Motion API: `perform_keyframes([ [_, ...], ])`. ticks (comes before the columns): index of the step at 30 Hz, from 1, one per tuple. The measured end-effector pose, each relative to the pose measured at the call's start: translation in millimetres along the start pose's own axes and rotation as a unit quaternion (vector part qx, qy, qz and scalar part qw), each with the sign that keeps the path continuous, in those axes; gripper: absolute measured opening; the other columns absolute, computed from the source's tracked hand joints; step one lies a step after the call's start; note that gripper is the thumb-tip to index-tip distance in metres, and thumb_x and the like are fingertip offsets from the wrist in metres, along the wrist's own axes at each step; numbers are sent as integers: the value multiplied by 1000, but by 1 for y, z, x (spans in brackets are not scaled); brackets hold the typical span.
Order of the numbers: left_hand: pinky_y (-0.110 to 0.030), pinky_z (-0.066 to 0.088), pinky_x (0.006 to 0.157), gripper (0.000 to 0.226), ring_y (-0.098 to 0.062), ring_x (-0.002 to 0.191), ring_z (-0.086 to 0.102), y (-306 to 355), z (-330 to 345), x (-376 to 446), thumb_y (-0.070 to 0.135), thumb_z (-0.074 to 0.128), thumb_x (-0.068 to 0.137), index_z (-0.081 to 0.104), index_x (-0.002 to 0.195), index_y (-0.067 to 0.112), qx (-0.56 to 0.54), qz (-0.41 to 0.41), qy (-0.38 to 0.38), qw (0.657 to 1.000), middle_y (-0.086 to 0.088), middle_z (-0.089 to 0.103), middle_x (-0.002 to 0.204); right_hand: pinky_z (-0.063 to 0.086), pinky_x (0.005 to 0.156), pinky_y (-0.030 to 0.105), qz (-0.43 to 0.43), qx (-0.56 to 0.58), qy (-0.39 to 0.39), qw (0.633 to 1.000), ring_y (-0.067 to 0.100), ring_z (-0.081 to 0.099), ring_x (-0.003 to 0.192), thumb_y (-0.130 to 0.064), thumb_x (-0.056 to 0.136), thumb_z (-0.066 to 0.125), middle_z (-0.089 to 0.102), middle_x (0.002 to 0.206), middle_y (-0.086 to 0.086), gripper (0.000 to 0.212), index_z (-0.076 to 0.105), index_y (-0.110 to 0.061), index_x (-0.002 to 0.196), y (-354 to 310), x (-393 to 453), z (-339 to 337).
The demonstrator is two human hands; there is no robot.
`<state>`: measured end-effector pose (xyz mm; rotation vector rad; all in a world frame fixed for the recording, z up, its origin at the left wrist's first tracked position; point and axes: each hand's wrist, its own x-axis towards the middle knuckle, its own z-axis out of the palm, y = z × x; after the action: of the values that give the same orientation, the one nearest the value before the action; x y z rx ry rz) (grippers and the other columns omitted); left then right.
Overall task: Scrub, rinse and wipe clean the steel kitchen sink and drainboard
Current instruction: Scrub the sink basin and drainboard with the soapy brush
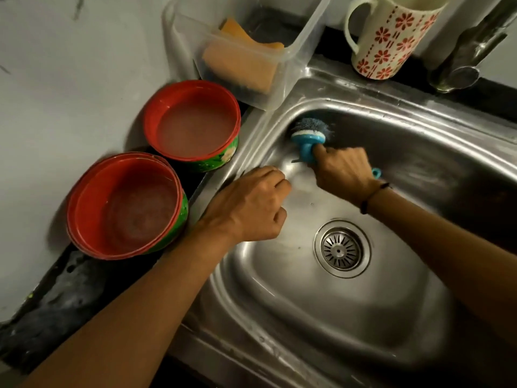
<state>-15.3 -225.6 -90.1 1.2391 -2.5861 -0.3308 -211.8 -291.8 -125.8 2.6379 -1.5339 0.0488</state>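
Note:
A steel sink [363,309] fills the right half of the view, with a round drain strainer [342,249] in its floor. My right hand [342,170] grips the blue handle of a scrubber [310,133]. Its grey steel-wool head presses against the sink's far left corner wall. My left hand [249,204] hovers over the sink's left rim with its fingers curled and nothing visible in them.
Two red bowls [193,121] [126,205] with green sides stand on the dark counter left of the sink. A clear plastic tub [251,51] holding an orange sponge sits behind. A floral mug [391,37] and the tap [470,54] are at the back.

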Motion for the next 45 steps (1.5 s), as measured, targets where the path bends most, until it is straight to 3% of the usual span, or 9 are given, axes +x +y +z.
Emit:
perform_keyframes([
  [6, -34, 55, 70, 37, -30, 80, 63, 2, -2, -1, 21, 32, 65, 63, 75, 3, -2, -5, -14, 1000, -13, 64, 81, 37, 56, 35, 79, 5, -27, 996, 38, 61, 70, -30, 97, 42, 65, 95, 17, 38, 43, -2, 123, 17, -17, 1],
  [10, -35, 55, 70, 38, -29, 82, 64, 1, -1, -1, 21, 31, 66, 63, 75, 4, -6, -4, -12, 1000, -12, 64, 80, 33, 55, 33, 167, 4, -69, 984, 30, 51, 60, -32, 98, 39, 64, 90, 16, 36, 42, -4, 121, 24, -36, 5],
  [16, -30, 52, 68, 37, -28, 76, 62, 0, 0, -1, 23, 33, 64, 63, 74, 5, 1, -9, -1, 1000, -12, 64, 78, 43, 57, 34, 21, -17, -127, 992, 26, 55, 63, -33, 99, 36, 61, 84, 9, 37, 41, -8, 126, -2, 2, 8],
  [23, -31, 55, 66, 38, -31, 75, 63, 1, 0, 0, 22, 32, 64, 63, 73, 3, -20, -4, 0, 1000, -14, 64, 76, 36, 50, 32, 168, -101, -145, 970, 33, 55, 59, -27, 97, 42, 61, 79, 14, 33, 46, -5, 120, 46, -67, -2],
  [30, -29, 51, 64, 37, -31, 71, 61, 4, -1, 1, 22, 31, 63, 62, 73, 3, -4, -2, -3, 1000, -14, 62, 73, 36, 62, 30, -71, -104, -152, 980, 28, 63, 78, -32, 96, 42, 66, 94, 8, 30, 49, -14, 119, 9, 15, 1],
  [35, -34, 54, 68, 41, -32, 78, 61, 2, -1, 1, 22, 31, 63, 62, 79, 1, -6, -19, -17, 1000, -14, 63, 81, 34, 59, 33, -146, -126, -91, 977, 34, 62, 79, -37, 96, 40, 64, 97, 11, 35, 46, -12, 120, 28, 17, -39],
  [40, -38, 54, 71, 43, -32, 81, 61, 3, -1, 1, 22, 30, 64, 62, 82, -1, 0, -34, -36, 999, -16, 63, 84, 33, 66, 32, 28, 52, -109, 992, 35, 57, 91, -37, 94, 47, 61, 106, 18, 39, 48, -9, 121, 36, 10, -37],
  [43, -39, 55, 70, 41, -32, 81, 61, 4, -2, 1, 21, 30, 64, 62, 80, 0, -3, -34, -29, 999, -15, 63, 84, 36, 67, 30, 47, 67, -182, 980, 24, 53, 80, -38, 96, 43, 61, 107, 14, 40, 46, -10, 126, 16, 5, -6],
  [45, -38, 55, 69, 41, -32, 80, 61, 4, -2, 0, 21, 30, 64, 62, 80, 0, -2, -33, -24, 999, -15, 63, 84, 37, 65, 28, 36, 71, -169, 982, 18, 48, 73, -38, 97, 41, 60, 99, 11, 40, 45, -11, 126, 8, 6, 1],
])
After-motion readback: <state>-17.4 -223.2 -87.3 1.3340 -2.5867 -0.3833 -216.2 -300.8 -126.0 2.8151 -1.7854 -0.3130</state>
